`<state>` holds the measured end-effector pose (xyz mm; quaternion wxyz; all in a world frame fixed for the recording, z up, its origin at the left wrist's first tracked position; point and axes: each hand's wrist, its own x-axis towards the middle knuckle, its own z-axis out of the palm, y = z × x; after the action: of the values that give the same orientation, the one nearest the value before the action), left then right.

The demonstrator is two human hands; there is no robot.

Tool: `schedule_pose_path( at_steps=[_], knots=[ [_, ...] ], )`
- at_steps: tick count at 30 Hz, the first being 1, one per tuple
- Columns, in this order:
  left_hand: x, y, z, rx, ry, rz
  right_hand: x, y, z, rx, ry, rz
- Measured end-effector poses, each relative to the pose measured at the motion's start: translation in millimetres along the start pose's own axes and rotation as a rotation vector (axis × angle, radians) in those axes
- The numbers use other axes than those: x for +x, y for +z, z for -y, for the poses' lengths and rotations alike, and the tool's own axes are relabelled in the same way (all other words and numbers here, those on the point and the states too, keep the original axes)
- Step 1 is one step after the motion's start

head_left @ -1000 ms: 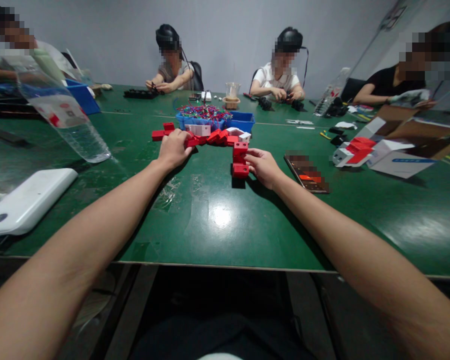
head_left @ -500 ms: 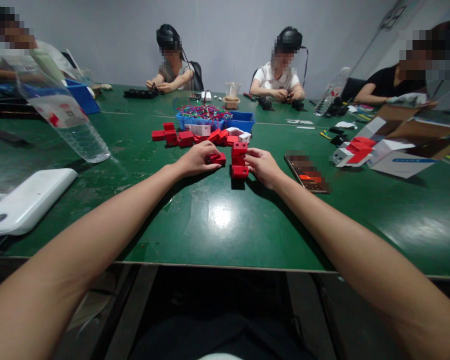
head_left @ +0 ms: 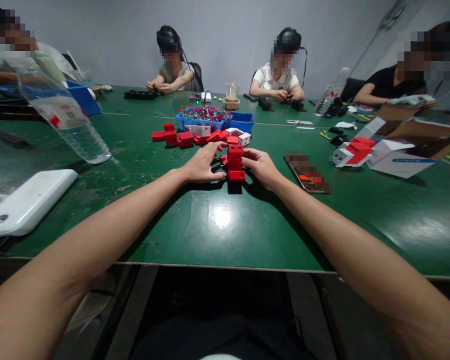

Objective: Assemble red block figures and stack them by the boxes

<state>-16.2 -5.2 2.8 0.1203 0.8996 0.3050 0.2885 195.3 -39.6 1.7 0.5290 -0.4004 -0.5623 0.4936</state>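
A short stack of red blocks (head_left: 235, 162) stands on the green table (head_left: 217, 220) between my two hands. My left hand (head_left: 203, 164) curls round its left side, pressing a small red block against the stack. My right hand (head_left: 261, 166) grips the stack from the right, fingers bent round it. Behind the stack lies a loose row of red blocks (head_left: 180, 137) and a few white blocks (head_left: 240, 134).
A blue tray (head_left: 243, 120) with coloured wires sits behind the blocks. A phone (head_left: 306, 172) lies to the right, white and red boxes (head_left: 382, 152) farther right. A white device (head_left: 26, 200) and a clear plastic bottle (head_left: 65, 122) are on the left. Several people work round the far side.
My left hand took a red block from the row at the back and carried it right, up against the stack. My right hand stayed on the stack.
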Motion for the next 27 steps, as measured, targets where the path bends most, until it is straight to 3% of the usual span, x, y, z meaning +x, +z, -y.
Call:
schedule_pose_path(
  at_steps=[8,11,15,21,23,27],
  knots=[
    [1.1,5.4,-9.8,-0.475,0.115,0.077,3.2,-6.1,-4.3,-0.165,-0.078,-0.017],
    [1.3,10.8,-19.9,-0.393,0.133,0.05,2.5,-5.8,-3.6,-0.152,-0.088,0.005],
    [3.3,18.8,-29.1,-0.297,0.103,-0.082,2.3,-5.6,-3.6,-0.123,-0.11,0.025],
    [5.9,21.0,-25.8,-0.206,0.177,-0.154,2.3,-5.3,-3.5,-0.126,-0.116,0.025],
    [5.6,21.1,-25.2,-0.226,0.133,-0.176,2.1,-4.5,-3.2,-0.112,-0.102,0.033],
    [7.8,22.8,-25.6,-0.426,-0.103,-0.283,3.0,-3.3,-3.7,-0.038,-0.071,0.032]
  ],
)
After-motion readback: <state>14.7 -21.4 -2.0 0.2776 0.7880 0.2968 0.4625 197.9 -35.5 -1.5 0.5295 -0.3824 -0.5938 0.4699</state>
